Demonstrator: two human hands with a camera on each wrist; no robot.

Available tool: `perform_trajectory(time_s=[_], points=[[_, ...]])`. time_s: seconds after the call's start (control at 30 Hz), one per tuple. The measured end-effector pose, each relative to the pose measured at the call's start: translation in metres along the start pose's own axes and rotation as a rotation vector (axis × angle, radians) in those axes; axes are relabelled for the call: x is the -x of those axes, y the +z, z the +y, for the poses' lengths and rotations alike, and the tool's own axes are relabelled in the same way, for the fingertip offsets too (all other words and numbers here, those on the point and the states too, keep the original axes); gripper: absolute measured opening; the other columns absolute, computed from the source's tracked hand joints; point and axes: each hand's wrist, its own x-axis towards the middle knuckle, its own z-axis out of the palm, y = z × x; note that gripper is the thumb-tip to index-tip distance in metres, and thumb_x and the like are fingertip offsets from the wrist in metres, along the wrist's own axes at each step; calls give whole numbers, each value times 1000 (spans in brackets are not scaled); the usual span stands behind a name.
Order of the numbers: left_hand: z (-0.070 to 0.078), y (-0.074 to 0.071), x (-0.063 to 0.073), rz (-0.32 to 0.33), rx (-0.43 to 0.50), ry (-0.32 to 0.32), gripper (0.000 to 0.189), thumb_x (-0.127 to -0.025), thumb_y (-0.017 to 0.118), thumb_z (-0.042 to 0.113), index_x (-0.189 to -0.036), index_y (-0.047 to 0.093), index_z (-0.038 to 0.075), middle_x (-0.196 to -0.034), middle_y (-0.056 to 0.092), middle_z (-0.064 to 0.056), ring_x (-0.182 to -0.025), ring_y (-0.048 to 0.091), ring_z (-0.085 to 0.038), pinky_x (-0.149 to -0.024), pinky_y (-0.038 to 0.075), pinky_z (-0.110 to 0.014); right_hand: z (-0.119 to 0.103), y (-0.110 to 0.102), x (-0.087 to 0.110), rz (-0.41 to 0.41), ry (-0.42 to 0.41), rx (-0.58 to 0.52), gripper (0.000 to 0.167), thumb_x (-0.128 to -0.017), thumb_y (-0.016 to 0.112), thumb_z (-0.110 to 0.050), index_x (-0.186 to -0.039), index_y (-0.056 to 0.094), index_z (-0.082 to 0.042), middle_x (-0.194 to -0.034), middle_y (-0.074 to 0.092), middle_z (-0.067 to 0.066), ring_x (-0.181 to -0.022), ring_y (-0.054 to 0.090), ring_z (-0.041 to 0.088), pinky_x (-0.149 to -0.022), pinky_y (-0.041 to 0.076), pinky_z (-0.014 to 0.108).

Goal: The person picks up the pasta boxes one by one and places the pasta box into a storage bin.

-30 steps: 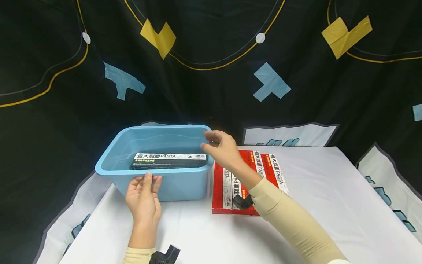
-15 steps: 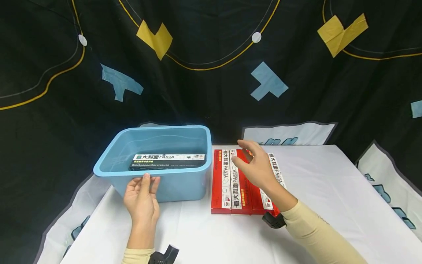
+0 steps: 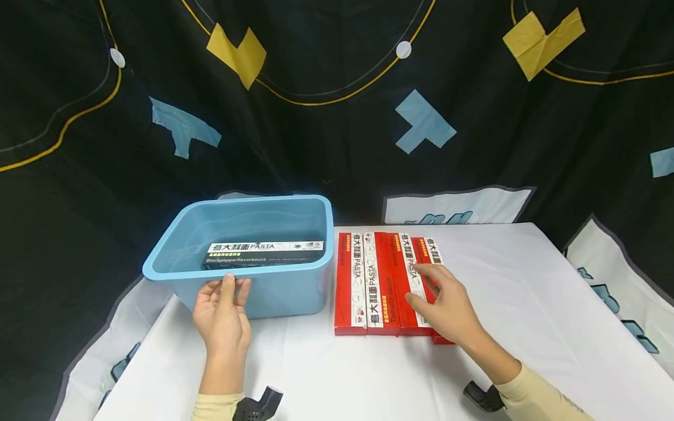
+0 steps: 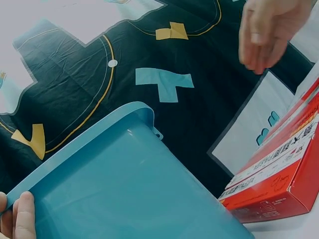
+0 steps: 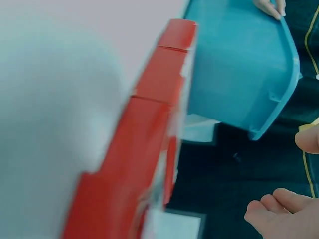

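Observation:
My left hand (image 3: 223, 324) grips the near rim of a light blue plastic bin (image 3: 286, 295), its thumb lapped over the edge. In the left wrist view, fingertips (image 4: 24, 219) show at that rim. A black pasta box (image 3: 263, 257) labelled black pepper sauce lies inside the bin. To the bin's right, several red pasta boxes (image 3: 387, 292) lie side by side, the rightmost set slightly nearer me. Over the right-hand boxes hangs my right hand (image 3: 450, 304), thumb and fingers spread apart with nothing between them. The right wrist view shows that hand (image 5: 286, 214) above the boxes' ends.
A white cloth covers the table (image 3: 347, 380). Behind it hangs a black curtain (image 3: 337, 146) with yellow and blue tape pieces. Each wrist wears a small black camera (image 3: 258, 406).
My right hand has moved from the bin's right rim rightward and toward me, over the right-hand red boxes. The left hand keeps its hold on the bin. The head view has shifted slightly.

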Motion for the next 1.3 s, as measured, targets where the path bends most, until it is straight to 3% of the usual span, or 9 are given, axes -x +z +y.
perform_trajectory(time_s=[0.27, 0.6, 0.83, 1.03, 1.17, 1.3], points=[[2, 1, -2, 0, 12, 0, 37, -83, 77, 9, -100, 46, -2, -100, 53, -16, -82, 64, -18, -90, 57, -36, 27, -5, 17, 4, 30, 121, 63, -76, 84, -17, -130, 55, -1, -127, 55, 13, -113, 55, 32, -91, 57, 48], [1, -2, 0, -2, -2, -5, 39, -83, 78, 10, -102, 46, -2, -102, 53, -16, -85, 64, -18, -92, 56, -36, 61, -12, 31, -108, 127, 298, 86, -64, 91, -32, -128, 52, 10, -123, 54, 20, -107, 53, 34, -91, 54, 52], [0, -3, 0, -10, 4, 13, 38, -83, 78, 10, -101, 47, -2, -100, 53, -16, -83, 65, -18, -90, 57, -36, 70, -24, 33, -108, 160, 364, 79, -67, 84, -22, -125, 49, 17, -120, 51, 27, -103, 53, 38, -87, 55, 53], [1, -1, 0, -17, 0, 22, 38, -83, 78, 9, -101, 47, -3, -99, 53, -16, -82, 65, -18, -90, 57, -36, 74, -37, 36, -127, 211, 455, 68, -66, 81, -21, -110, 50, 21, -112, 47, 35, -90, 53, 42, -74, 56, 53], [1, -1, -1, -17, -8, 24, 37, -83, 77, 9, -102, 47, -3, -99, 53, -16, -83, 65, -18, -90, 57, -36, 74, -43, 36, -181, 259, 489, 68, -66, 85, -32, -99, 54, 18, -96, 52, 26, -78, 54, 34, -62, 55, 44], [0, -1, 0, -14, -23, 16, 36, -84, 77, 9, -103, 48, -3, -100, 54, -16, -84, 65, -18, -90, 57, -36, 76, -49, 37, -214, 329, 488, 58, -67, 84, -38, -91, 57, 8, -82, 55, 11, -68, 52, 23, -49, 46, 33]])
